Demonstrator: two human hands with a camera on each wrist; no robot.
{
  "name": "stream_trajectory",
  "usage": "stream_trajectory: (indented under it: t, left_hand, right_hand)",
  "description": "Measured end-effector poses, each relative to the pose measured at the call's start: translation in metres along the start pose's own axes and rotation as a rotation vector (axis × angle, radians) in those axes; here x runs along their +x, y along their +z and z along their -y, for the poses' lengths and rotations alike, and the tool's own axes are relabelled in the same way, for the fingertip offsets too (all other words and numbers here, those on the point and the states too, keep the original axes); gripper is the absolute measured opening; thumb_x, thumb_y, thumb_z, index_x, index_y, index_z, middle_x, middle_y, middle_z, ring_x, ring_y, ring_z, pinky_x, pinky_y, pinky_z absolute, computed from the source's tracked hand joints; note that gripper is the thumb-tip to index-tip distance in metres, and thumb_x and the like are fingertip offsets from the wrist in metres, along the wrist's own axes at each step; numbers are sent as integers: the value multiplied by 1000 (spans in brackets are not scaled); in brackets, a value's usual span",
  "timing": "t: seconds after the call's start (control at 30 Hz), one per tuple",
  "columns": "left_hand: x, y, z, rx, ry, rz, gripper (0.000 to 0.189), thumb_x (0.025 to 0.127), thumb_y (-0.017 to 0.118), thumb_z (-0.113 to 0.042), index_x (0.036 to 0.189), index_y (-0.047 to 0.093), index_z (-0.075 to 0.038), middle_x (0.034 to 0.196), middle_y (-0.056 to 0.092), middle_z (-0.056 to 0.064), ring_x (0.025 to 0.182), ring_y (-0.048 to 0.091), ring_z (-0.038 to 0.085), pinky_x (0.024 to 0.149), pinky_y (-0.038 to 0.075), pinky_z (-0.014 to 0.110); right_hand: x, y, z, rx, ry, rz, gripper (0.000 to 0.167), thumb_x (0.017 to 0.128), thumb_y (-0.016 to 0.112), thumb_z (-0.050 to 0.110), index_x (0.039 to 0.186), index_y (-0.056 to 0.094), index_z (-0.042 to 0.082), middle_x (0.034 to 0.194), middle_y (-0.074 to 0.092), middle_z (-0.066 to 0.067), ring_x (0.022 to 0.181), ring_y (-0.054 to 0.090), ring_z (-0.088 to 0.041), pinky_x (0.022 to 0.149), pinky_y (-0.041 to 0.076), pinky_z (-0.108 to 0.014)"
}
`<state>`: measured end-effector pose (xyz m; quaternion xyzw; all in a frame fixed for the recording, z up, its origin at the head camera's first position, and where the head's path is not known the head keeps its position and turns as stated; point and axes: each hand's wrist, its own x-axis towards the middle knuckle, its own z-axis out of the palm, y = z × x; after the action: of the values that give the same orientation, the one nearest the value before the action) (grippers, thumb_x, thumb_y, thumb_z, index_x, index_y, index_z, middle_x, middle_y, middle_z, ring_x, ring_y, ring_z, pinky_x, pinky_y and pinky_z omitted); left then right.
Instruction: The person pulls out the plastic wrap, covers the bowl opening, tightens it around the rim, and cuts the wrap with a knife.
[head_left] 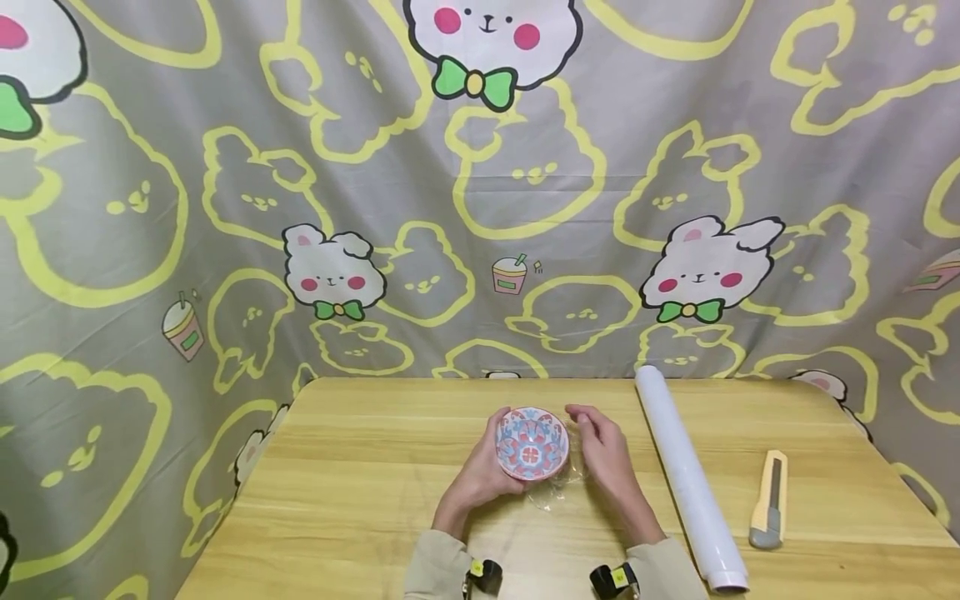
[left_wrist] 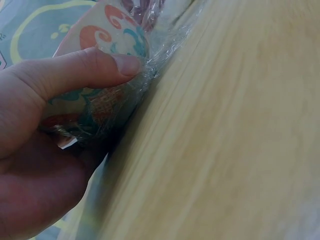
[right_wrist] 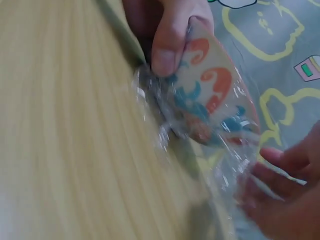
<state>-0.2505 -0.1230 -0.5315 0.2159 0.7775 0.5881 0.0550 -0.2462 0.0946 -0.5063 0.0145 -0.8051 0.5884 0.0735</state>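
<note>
A small bowl (head_left: 531, 444) with a red, blue and white pattern is tilted so its inside faces the head camera. My left hand (head_left: 483, 467) grips it from the left, the thumb (left_wrist: 102, 67) lying along its patterned outer side. Clear plastic wrap (right_wrist: 165, 112) clings to the bowl's outside and bunches beneath it, crinkled and shiny. Just right of the rim is my right hand (head_left: 606, 450), its fingers bent loosely. Those fingertips (right_wrist: 247, 192) overlap the loose film's edge in the right wrist view.
A long roll of plastic wrap (head_left: 686, 475) lies slantwise on the wooden table (head_left: 352, 483), right of my right arm. Farther right lies a yellow and grey box cutter (head_left: 769, 500). Behind the table's back edge hangs a grey curtain (head_left: 480, 192) printed with cartoon rabbits.
</note>
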Motion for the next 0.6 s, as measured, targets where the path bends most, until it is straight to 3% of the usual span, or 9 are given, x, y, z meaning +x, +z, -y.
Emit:
stream_trajectory:
  t: [0.1,0.27,0.47,0.6]
  left_hand:
    - [1,1,1,14,-2,-12,127,54,86,16,159,17,-1,151,45,22,137,46,40,120,29,56]
    - [3,2,2,39,-9,-40,128,54,88,14,159,17,-1,150,46,21,136,47,40,119,29,57]
    - [2,6,0,59,-9,-51,128,54,90,12,159,17,1,149,47,22,137,47,40,119,30,56]
    - [2,7,-1,63,-10,-56,128,54,89,12,159,17,0,149,48,22,136,47,39,119,31,56]
  right_hand:
    - [-7,-6,-2,-147,-15,-36,28,99,54,-3,121,71,-1,117,72,-18,108,68,-32,90,56,-42]
    - [-18,0,-6,-160,-32,4,26,84,65,-15,109,69,-9,96,74,-17,89,72,-28,77,61,-30]
    - [-25,16,-11,-290,-48,-130,17,78,69,-13,93,73,-5,81,70,-9,75,64,-18,66,57,-29]
    - [-27,17,-9,-362,-53,-136,15,77,69,-11,88,75,-2,74,66,-3,68,58,-15,62,51,-29]
